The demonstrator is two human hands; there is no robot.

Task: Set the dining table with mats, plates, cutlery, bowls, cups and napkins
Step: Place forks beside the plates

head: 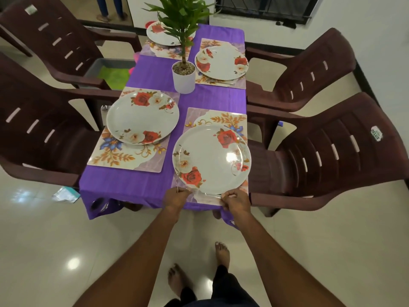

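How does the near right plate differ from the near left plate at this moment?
The near right plate has the left hand and right hand at its near edge; the near left plate has no hand near it. The near right plate overhangs its mat's near end, leaving the far end bare; the near left plate sits toward the far end of its mat. Both are round, white, with red roses.

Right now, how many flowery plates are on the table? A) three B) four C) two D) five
B: one plate sits by the hands, one to its left, one far right, and one behind the plant.
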